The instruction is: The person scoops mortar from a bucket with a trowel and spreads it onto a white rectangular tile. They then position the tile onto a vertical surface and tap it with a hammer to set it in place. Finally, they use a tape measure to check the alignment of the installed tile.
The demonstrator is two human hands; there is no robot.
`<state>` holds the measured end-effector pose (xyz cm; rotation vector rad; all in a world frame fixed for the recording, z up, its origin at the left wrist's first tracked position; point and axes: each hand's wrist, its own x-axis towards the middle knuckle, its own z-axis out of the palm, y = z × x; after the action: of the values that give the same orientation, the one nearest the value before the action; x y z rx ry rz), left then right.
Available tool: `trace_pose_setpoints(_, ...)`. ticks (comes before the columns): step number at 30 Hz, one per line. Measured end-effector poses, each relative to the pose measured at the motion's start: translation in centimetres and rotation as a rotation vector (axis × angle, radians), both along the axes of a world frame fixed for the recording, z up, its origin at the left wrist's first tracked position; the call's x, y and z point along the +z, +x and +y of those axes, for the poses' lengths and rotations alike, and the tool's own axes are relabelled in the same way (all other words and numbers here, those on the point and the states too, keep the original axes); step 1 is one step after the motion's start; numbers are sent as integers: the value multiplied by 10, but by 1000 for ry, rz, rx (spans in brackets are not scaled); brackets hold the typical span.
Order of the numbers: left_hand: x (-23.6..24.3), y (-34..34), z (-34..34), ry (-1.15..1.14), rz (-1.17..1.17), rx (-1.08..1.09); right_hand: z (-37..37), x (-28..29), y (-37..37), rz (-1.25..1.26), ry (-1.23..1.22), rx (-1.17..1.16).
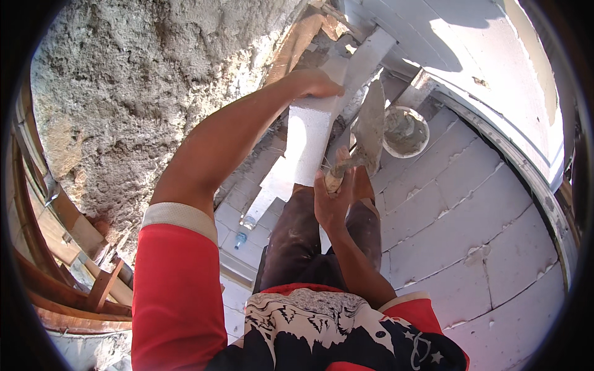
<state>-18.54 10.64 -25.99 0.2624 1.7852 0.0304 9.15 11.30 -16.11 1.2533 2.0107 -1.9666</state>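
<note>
Gripping a chunky, super boxy white block (309,131) with the left hand (317,84), plus clutching a pretty grimy, gray-bladed trowel (371,127) in the right hand (333,201).

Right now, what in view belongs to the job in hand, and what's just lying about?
Job in hand:
- white block, with the left hand on it
- trowel, in the right hand
- bucket of grey paste, probably, being near the trowel

Apparently lying about:
- small plastic bottle
- wooden pieces, far left
</note>
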Motion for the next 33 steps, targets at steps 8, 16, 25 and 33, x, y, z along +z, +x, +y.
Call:
trace_pose_setpoints(8, 43, 3, -13, 359, -196, 652, 35, -15, -42, -62, 38, 10)
trace_pose_setpoints(16, 91, 131, -28, 631, 584, 612, 60, -26, -57, 104, -254, -221)
trace_pose_setpoints(25, 77, 131, -19, 556, 820, 485, 164, -145, 156, -694, 364, 280)
trace_pose_setpoints(33, 73, 126, -13, 547, 811, 449, 263, -281, 148, -957, 687, 742)
